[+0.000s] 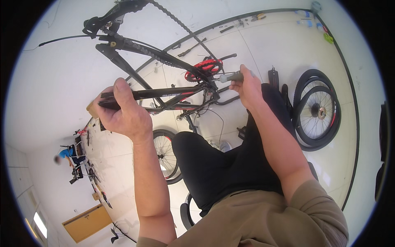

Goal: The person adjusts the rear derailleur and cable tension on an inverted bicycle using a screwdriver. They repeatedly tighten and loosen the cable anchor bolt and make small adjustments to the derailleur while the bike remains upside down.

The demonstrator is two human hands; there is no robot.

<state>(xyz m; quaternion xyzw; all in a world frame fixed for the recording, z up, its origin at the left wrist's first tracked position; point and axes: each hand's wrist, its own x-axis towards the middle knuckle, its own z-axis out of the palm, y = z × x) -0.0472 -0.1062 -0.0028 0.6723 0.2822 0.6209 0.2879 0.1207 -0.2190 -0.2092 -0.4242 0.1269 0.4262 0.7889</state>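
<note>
A black bicycle frame (142,94) with red accents stretches across the upper middle, and a chain (177,21) hangs along it. My left hand (125,111) is closed around the end of one of the frame's tubes, thumb on top. In my right hand (249,88) is a screwdriver (230,77) with a grey handle, held between thumb and fingers. Its shaft points left toward the frame's joint beside the red chainring (205,69). Whether the tip touches anything there is too small to tell. A thin cable (222,119) loops below that joint.
Wheels with black tyres (297,105) lie at the right, and another wheel (169,178) is below my left wrist. Small tools and parts (242,22) lie on the floor at the back. A person in blue (66,153) sits far left, near a wooden door (87,222).
</note>
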